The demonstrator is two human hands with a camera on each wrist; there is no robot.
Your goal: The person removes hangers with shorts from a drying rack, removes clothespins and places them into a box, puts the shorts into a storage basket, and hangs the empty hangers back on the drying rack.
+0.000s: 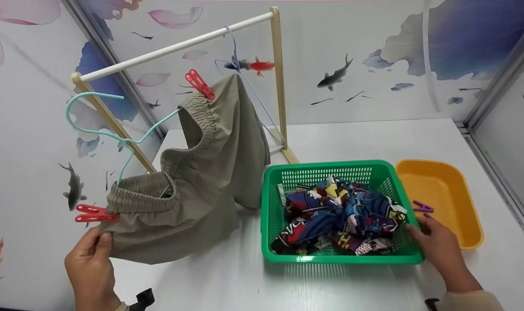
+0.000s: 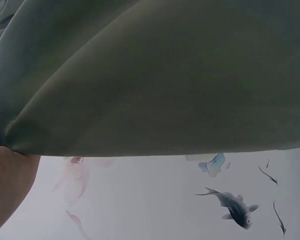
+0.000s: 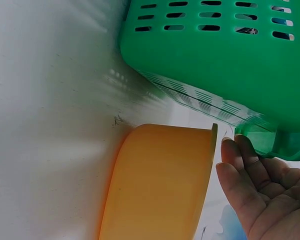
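Note:
Olive-grey elastic-waist shorts [image 1: 201,172] are spread over a teal wire hanger [image 1: 123,139], whose hook is off the rail. Red clothespins pinch the waistband, one clothespin [image 1: 97,213] at the near end and another clothespin [image 1: 200,84] at the far end. My left hand [image 1: 91,261] pinches the cloth just below the near clothespin. In the left wrist view the shorts [image 2: 165,80] hide most of that hand. At the right rim of a green basket [image 1: 340,259], my right hand [image 1: 441,246] rests with fingers extended beneath the rim, as the right wrist view shows.
A wooden stand with a white rail [image 1: 175,45] rises behind the shorts, a pale blue hanger [image 1: 234,47] hooked on it. Patterned clothes [image 1: 340,211] lie in the basket. Right of it, a yellow tray [image 1: 469,211] holds purple clothespins [image 1: 423,206]. Printed walls surround the white table.

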